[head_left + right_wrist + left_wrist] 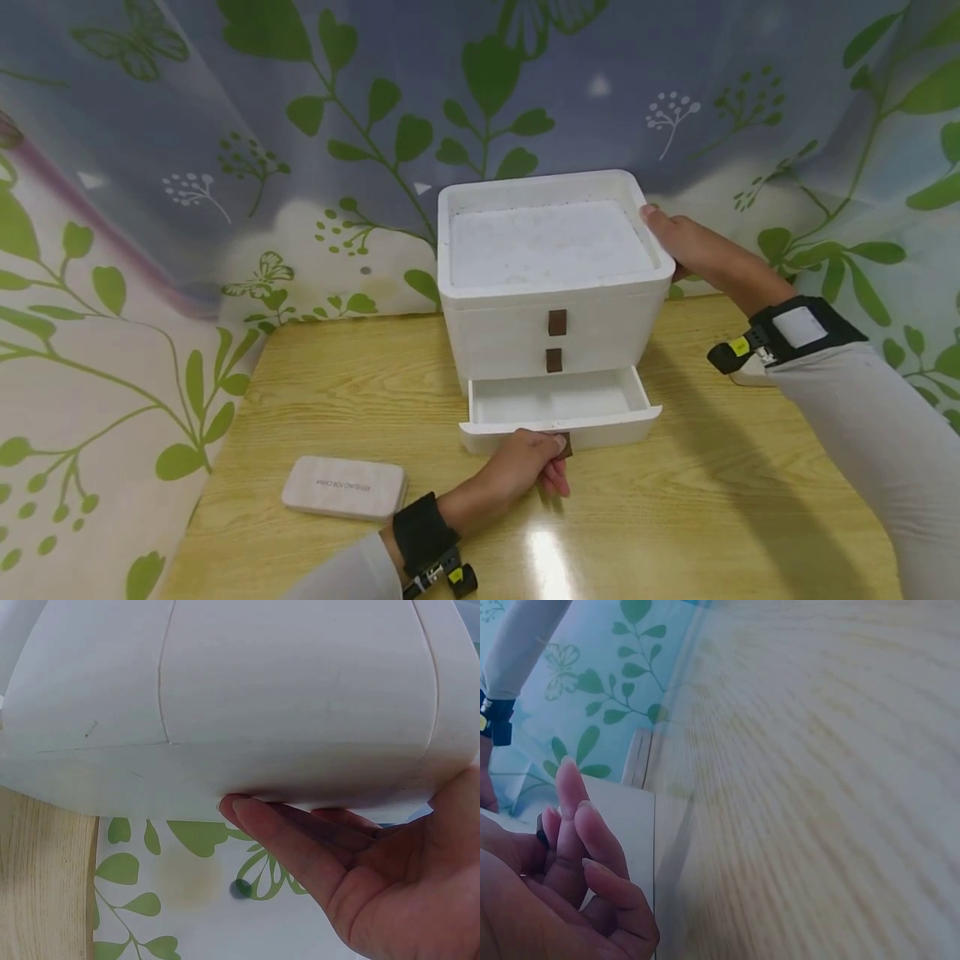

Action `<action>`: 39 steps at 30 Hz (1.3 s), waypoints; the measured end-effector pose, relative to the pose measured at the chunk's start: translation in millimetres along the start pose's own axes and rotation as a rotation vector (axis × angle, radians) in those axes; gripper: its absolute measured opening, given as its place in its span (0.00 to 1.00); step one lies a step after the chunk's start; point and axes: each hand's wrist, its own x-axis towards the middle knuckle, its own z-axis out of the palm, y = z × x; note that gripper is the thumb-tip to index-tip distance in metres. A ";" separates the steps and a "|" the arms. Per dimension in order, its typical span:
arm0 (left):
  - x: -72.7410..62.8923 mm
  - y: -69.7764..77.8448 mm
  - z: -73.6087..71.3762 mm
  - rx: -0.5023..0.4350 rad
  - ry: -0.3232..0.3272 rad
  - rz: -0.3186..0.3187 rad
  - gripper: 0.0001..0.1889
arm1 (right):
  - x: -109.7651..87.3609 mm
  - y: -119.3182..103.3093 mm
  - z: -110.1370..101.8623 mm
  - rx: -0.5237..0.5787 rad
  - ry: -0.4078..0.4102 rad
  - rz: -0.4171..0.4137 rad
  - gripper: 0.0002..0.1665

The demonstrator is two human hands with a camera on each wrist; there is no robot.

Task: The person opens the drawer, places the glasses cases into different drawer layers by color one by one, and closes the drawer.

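Above grained wood [712, 467], left hand [521, 462] pinches brown tab [566, 447]; right hand [688, 243] grips rounded cabinet [498, 337].

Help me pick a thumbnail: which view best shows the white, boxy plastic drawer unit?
Head view: the drawer unit shows top, front and open bottom drawer. Left wrist shows only part; right wrist, outer walls close-up.

Wood-grain tabletop [345, 400] beneath white drawer unit [517, 329], pale case [345, 489] and half-hidden pale object [750, 377].
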 end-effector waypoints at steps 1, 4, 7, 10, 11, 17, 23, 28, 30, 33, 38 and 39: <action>-1.0 0.1 0.2 0.001 -0.003 0.005 0.24 | 0.5 0.2 0.1 0.002 0.001 -0.001 0.53; -4.6 -0.3 1.0 0.003 -0.012 0.011 0.24 | 1.3 1.0 0.2 0.003 0.000 0.000 0.53; -8.4 -0.8 2.6 0.002 -0.015 0.011 0.24 | 1.8 1.9 0.2 0.007 -0.004 0.000 0.53; -11.7 -1.2 4.7 0.006 -0.007 0.006 0.24 | 2.2 2.5 0.2 0.009 -0.008 0.007 0.53; -12.6 -1.3 5.4 0.006 -0.005 0.003 0.24 | 2.4 2.6 0.2 0.010 -0.008 0.011 0.52; -18.7 -1.2 8.2 0.003 -0.013 -0.003 0.25 | 3.1 2.7 0.5 -0.007 0.006 0.033 0.54; -24.4 -1.3 10.6 -0.001 -0.018 -0.008 0.24 | 2.7 2.6 1.2 -0.013 0.005 0.017 0.54; -28.5 -1.8 11.8 0.003 -0.029 -0.010 0.25 | 1.1 1.3 1.0 -0.018 0.004 0.014 0.55; -29.9 -1.9 12.5 -0.001 -0.034 -0.012 0.25 | 0.8 0.7 0.8 -0.022 0.006 0.018 0.56; -32.8 -1.9 13.8 -0.005 -0.042 -0.015 0.25 | 1.0 0.9 0.5 -0.021 0.009 0.022 0.56; -38.5 -2.4 16.3 -0.010 -0.059 -0.020 0.25 | 0.7 0.2 1.2 -0.024 0.007 0.021 0.56; -39.3 -2.6 16.7 -0.012 -0.060 -0.019 0.24 | 0.4 -0.4 1.5 -0.026 0.006 0.022 0.56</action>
